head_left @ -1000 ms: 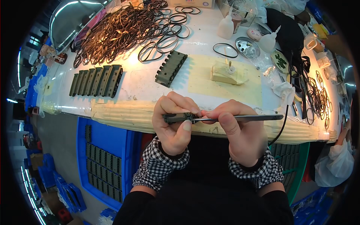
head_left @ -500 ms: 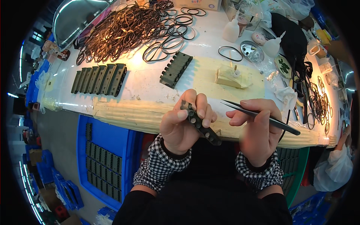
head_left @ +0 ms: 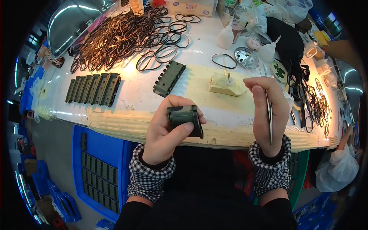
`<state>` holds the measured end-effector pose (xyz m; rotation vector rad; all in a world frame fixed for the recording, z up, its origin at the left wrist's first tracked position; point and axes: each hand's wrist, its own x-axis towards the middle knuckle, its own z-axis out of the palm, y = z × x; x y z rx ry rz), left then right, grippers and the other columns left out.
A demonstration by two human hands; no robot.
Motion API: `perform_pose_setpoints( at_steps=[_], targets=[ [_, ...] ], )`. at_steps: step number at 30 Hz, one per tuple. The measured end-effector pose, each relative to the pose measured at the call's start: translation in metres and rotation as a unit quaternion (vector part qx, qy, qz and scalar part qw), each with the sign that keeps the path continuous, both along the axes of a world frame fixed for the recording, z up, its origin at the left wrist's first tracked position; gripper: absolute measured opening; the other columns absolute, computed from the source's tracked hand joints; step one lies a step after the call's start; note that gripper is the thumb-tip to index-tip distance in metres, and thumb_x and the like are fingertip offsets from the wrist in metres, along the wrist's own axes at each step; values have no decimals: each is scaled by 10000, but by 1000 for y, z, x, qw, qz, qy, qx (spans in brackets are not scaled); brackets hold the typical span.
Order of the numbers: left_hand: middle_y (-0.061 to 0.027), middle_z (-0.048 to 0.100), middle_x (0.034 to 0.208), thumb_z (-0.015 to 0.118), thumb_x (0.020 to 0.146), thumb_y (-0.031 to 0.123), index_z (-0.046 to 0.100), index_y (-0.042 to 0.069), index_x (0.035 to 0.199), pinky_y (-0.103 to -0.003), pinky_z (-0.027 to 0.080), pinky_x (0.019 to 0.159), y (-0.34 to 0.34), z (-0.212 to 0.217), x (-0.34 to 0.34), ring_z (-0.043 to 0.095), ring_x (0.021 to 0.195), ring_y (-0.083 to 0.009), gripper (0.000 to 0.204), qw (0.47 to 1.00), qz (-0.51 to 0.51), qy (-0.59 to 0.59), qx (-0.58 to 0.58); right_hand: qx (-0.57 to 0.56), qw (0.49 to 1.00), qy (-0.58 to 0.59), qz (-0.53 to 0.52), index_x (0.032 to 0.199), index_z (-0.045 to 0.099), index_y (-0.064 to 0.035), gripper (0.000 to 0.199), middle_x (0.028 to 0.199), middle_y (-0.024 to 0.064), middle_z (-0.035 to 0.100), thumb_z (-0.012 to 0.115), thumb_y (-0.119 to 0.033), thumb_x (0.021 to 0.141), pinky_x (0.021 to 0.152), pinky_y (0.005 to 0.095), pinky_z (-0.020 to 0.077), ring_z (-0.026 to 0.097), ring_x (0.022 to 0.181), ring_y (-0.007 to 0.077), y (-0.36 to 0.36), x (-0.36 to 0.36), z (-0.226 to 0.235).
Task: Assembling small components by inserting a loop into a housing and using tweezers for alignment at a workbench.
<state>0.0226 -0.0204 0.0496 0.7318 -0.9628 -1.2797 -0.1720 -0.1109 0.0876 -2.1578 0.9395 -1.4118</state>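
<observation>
In my left hand [head_left: 163,132] is a dark green plastic toy chassis [head_left: 182,117], tilted so that its end and upper face show. My thumb presses on its near side, with my fingers wrapped behind it. My right hand [head_left: 264,111] is raised to the right, apart from the chassis, and closed around metal tweezers [head_left: 270,124] that stand nearly upright along the palm. Beyond my left hand lies a short green chassis row [head_left: 170,78]. Further left, several more green chassis [head_left: 93,89] stand side by side on the table.
Black rubber bands [head_left: 115,40] are heaped at the back left; a single band [head_left: 224,61] lies beside a metal dish [head_left: 246,57]. A wrapped block with a peg [head_left: 226,85] sits mid-table. White squeeze bottles [head_left: 225,37] stand behind. Below left, a blue tray [head_left: 78,168] holds chassis rows.
My left hand has shifted left and turned the chassis, so its row of wheels no longer faces up. My right hand has rotated, bringing the tweezers from slanting left to nearly upright.
</observation>
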Motion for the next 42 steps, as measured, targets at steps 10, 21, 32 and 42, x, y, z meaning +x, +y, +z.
perform_pose_setpoints(
  at_steps=[10, 21, 32, 42],
  targets=[
    [-145, 624, 1087, 552, 903, -27, 482, -43, 1215, -334, 502, 907, 0, 3, -1, 632, 1018, -211, 319, 983, 68, -171, 26, -120, 976, 178, -31, 875, 645, -35, 149, 727, 77, 580, 727, -73, 757, 637, 349, 442, 558, 736, 254, -36, 8, -12],
    [-137, 630, 1069, 563, 900, -22, 500, -54, 1201, -314, 499, 886, 3, 5, -1, 632, 988, -193, 309, 982, 49, -182, 18, 27, 992, 22, 120, 964, 557, 20, 88, 884, 87, 615, 531, -63, 950, 746, 257, 452, 578, 800, 140, 3, 9, 14],
    [-90, 595, 951, 586, 817, -93, 607, -21, 1102, -244, 480, 733, 0, 13, -7, 593, 835, -146, 295, 910, 128, -382, -92, 75, 981, 39, 173, 957, 520, 2, 181, 872, 73, 606, 505, -175, 988, 744, 234, 473, 574, 783, 100, 7, 16, -1],
    [-99, 597, 916, 596, 815, -84, 614, -25, 1094, -245, 479, 729, -2, 14, -8, 592, 818, -151, 286, 900, 140, -398, -113, 48, 983, 46, 170, 945, 530, -5, 167, 863, 59, 609, 508, -165, 986, 731, 236, 441, 541, 766, 103, 6, 17, -2]
  ],
)
